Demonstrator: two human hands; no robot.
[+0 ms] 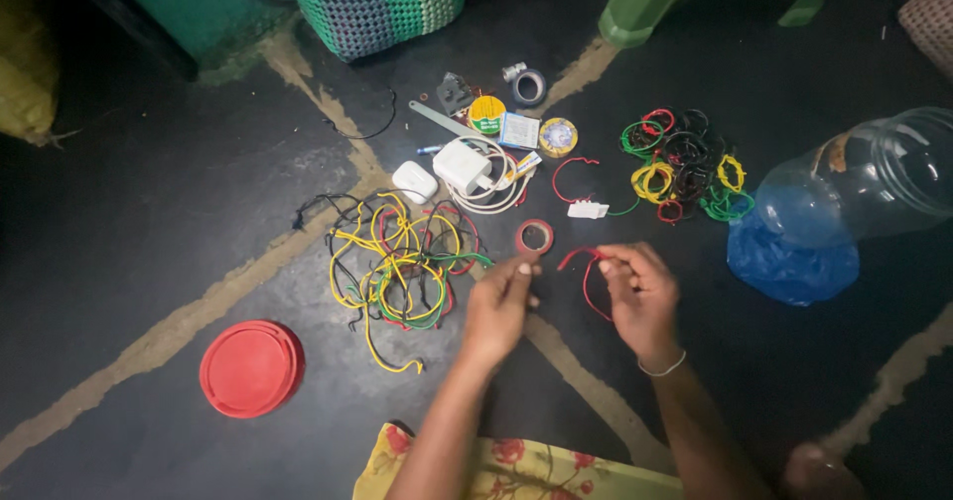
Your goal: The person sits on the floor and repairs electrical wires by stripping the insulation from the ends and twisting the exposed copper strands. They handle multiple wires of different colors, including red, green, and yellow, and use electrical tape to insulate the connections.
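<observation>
Floor: dark floor with pale painted lines, dim light, things spread out in front of a seated person.
Left hand: left hand closed, fingertips pinched; it seems to hold one end of the red wire, though the grip itself is hard to see.
Right hand: right hand closed, fingers pinching the other end of the red wire, which hangs in a loop between the hands, just above the floor.
Nearby: red tape roll just beyond the hands; loose tangle of wires to the left; neat wire coils to the right.
Further: white charger with cable, small white case, red lid, clear jar on its side over a blue bag.
Handling: judged from the grip, the wire winds best if kept taut between both pinches, each turn laid even on the last, clear of the tangle.
</observation>
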